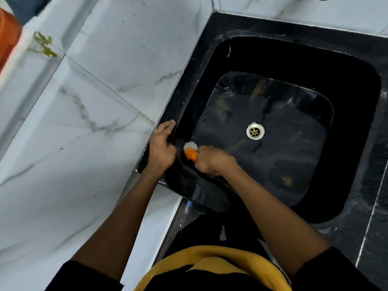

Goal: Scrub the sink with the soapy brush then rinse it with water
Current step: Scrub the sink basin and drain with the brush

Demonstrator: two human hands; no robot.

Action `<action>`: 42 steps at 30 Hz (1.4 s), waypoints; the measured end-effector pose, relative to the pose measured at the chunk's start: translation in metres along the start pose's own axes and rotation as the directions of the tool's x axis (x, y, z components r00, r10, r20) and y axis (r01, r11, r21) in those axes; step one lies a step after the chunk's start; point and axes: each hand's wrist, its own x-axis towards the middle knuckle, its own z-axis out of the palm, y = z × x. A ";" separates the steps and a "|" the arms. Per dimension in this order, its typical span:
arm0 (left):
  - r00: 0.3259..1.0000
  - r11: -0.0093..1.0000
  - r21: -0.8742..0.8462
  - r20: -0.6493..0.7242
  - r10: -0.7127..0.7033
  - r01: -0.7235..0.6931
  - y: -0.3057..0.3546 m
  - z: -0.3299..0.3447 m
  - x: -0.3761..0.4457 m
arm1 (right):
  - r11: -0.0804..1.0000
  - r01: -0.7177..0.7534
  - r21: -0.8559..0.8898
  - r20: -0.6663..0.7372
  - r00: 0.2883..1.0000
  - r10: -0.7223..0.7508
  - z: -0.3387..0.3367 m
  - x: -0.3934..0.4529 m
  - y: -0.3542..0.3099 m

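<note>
Head view | black sink (357, 85), wet floor, drain (255, 131) mid-basin | right hand (212, 160) fingers curled round orange brush (191, 151), white bristles against near-left wall | left hand (161, 147) flat on rim, fingers straight

right hand (212, 159) gripping brush (190, 149), black sink (346, 143)

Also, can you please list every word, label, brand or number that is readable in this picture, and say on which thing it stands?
None: no text can be read anywhere in the head view.
Brush: orange handle and white bristles, no marking visible.
Sink: plain black, no label.
Drain: bare metal, no lettering visible.
Wall tiles: only marble veins and specks.
</note>
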 end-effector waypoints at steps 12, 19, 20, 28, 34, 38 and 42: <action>0.997 0.999 0.048 -0.078 -0.023 0.027 0.004 0.011 -0.003 | 0.740 0.182 0.648 -0.531 0.804 0.268 -0.115 0.053 0.028; 0.998 0.999 0.038 -0.056 -0.006 0.008 0.000 0.007 -0.001 | -0.180 0.112 0.977 -0.020 0.894 0.448 -0.008 0.074 -0.007; 0.999 0.999 0.037 -0.052 0.001 0.001 0.000 0.006 -0.001 | -0.253 0.093 0.963 0.024 0.905 0.425 0.001 0.075 -0.011; 0.999 1.000 0.008 -0.046 0.010 -0.010 -0.004 0.003 -0.001 | 0.129 -0.143 0.981 0.103 0.957 0.272 0.010 0.071 -0.018; 0.999 1.000 -0.032 -0.055 -0.001 -0.001 -0.002 0.004 0.000 | -0.119 -0.056 0.991 0.076 0.982 0.171 0.003 0.052 -0.019; 0.998 0.998 -0.055 -0.068 0.004 -0.008 -0.005 0.004 0.001 | -0.013 -0.199 0.980 0.199 0.970 0.142 0.033 0.044 -0.042; 0.998 0.999 -0.038 -0.058 0.008 -0.010 -0.004 0.002 -0.001 | 0.101 -0.148 0.984 0.128 0.975 0.181 0.022 0.037 -0.036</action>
